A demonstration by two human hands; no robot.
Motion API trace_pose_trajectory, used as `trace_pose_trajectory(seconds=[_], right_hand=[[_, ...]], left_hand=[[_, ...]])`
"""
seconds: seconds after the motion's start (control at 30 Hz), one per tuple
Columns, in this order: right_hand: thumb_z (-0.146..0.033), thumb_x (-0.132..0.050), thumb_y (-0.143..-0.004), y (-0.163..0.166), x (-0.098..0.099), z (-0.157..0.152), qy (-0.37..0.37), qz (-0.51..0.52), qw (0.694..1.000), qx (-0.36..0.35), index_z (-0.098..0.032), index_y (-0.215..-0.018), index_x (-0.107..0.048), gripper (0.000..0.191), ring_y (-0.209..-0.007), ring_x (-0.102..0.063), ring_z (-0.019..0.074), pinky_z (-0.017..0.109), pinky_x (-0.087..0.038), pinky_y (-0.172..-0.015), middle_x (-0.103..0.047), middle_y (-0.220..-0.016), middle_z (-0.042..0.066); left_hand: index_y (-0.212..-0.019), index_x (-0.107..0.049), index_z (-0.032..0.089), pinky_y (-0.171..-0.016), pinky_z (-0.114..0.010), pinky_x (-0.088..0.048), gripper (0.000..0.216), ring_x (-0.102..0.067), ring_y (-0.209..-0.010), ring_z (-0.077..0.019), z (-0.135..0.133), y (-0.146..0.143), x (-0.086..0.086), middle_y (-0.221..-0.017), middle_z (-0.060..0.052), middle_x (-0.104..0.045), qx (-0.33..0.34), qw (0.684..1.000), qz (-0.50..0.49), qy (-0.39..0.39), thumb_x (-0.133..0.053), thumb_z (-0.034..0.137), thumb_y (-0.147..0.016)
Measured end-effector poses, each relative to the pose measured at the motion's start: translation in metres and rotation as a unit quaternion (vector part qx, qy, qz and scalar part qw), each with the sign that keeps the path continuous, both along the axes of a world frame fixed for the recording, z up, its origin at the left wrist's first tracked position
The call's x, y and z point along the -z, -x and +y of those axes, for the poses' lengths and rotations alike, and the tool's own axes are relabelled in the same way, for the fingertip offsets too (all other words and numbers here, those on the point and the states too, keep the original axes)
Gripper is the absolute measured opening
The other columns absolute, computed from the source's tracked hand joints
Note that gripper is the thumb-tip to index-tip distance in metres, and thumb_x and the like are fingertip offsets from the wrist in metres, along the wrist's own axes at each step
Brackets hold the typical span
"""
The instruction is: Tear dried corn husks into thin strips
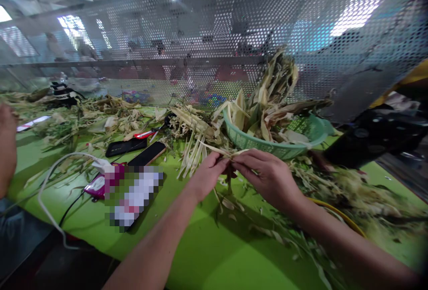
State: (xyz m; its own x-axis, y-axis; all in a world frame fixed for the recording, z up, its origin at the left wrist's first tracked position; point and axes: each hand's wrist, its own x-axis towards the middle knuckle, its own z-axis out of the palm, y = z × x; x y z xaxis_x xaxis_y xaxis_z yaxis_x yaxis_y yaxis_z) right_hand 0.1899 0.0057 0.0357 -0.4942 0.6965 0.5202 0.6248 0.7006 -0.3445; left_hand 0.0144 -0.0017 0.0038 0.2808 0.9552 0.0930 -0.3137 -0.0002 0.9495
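My left hand (207,173) is closed, with thumb and fingers pinching a dried corn husk strip (213,148) above the table's middle. Against it, my right hand (267,175) grips the same pale husk bundle from the other side. Where the fingertips meet, the join is partly hidden, and a few strip ends hang below. Right behind my hands stands a mint-green plastic basket (267,146) heaped with dry corn husks (264,116). Several split husk strips (191,154) lie fanned on the green table (214,241) to the left of the basket.
To the left lie a dark phone (149,152), a black phone-like item (121,147), a red cutter (144,134), a magenta device (95,186) and a white cable (45,178). Another person's hand (6,151) shows at the far left. A perforated metal panel (207,18) rises behind.
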Motion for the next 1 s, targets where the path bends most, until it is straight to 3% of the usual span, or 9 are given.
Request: trace_pose_trajectory(seconds=[0.17, 0.43, 0.53, 0.67, 0.83, 1.0], right_hand=[[-0.033, -0.049, -0.094, 0.002, -0.002, 0.001, 0.029, -0.002, 0.999, 0.016, -0.021, -0.081, -0.067, 0.026, -0.076, -0.059, 0.0204, 0.031, -0.043, -0.069, -0.067, -0.082, 0.007], [-0.045, -0.054, -0.090, 0.000, -0.002, 0.011, 0.194, 0.097, 0.976, -0.012, -0.020, -0.070, -0.065, 0.034, -0.066, -0.055, 0.0163, 0.026, -0.039, -0.060, -0.060, -0.067, 0.000], [-0.050, -0.059, -0.086, -0.001, 0.002, 0.014, 0.273, 0.152, 0.949, -0.037, -0.019, -0.075, -0.070, 0.034, -0.071, -0.058, 0.0177, 0.027, -0.043, -0.065, -0.066, -0.073, 0.001], [-0.049, -0.068, -0.080, -0.001, 0.008, 0.019, 0.361, 0.277, 0.889, -0.056, -0.021, -0.093, -0.072, 0.031, -0.084, -0.063, 0.0191, 0.029, -0.047, -0.077, -0.072, -0.092, 0.002], [-0.042, -0.078, -0.071, -0.003, 0.015, 0.023, 0.361, 0.357, 0.861, -0.036, -0.020, -0.082, -0.071, 0.026, -0.078, -0.064, 0.0170, 0.029, -0.048, -0.078, -0.072, -0.081, 0.001], [-0.039, -0.079, -0.071, -0.001, 0.013, 0.017, 0.385, 0.381, 0.839, -0.061, -0.020, -0.089, -0.071, 0.027, -0.084, -0.066, 0.0197, 0.032, -0.051, -0.081, -0.073, -0.086, 0.003]], left_hand=[[-0.095, -0.062, 0.016, -0.070, -0.026, -0.046, 0.027, -0.059, -0.072, -0.0127, -0.001, -0.001, -0.001, -0.083, -0.003, -0.064, -0.031, 0.998, -0.037, 0.043, -0.065, 0.039, -0.082], [-0.084, -0.063, 0.016, -0.060, -0.022, -0.040, 0.022, -0.052, -0.062, -0.0087, -0.003, -0.003, 0.001, -0.070, 0.001, -0.059, -0.070, 0.991, -0.086, 0.073, -0.071, 0.035, -0.076], [-0.087, -0.064, 0.016, -0.062, -0.023, -0.042, 0.025, -0.052, -0.062, -0.0092, -0.002, -0.001, -0.001, -0.071, 0.001, -0.058, -0.048, 0.993, -0.078, 0.075, -0.072, 0.036, -0.074], [-0.089, -0.064, 0.017, -0.064, -0.025, -0.044, 0.027, -0.054, -0.064, -0.0111, -0.003, 0.001, -0.003, -0.073, 0.000, -0.057, -0.020, 1.000, -0.001, 0.022, -0.067, 0.041, -0.079], [-0.093, -0.063, 0.018, -0.063, -0.027, -0.045, 0.031, -0.052, -0.063, -0.0122, -0.005, -0.001, -0.002, -0.074, 0.000, -0.053, 0.004, 0.999, 0.044, -0.002, -0.061, 0.047, -0.083], [-0.092, -0.062, 0.018, -0.060, -0.026, -0.040, 0.038, -0.049, -0.061, -0.0119, -0.006, -0.001, -0.003, -0.070, 0.000, -0.051, -0.004, 0.997, 0.072, -0.027, -0.054, 0.055, -0.086]])
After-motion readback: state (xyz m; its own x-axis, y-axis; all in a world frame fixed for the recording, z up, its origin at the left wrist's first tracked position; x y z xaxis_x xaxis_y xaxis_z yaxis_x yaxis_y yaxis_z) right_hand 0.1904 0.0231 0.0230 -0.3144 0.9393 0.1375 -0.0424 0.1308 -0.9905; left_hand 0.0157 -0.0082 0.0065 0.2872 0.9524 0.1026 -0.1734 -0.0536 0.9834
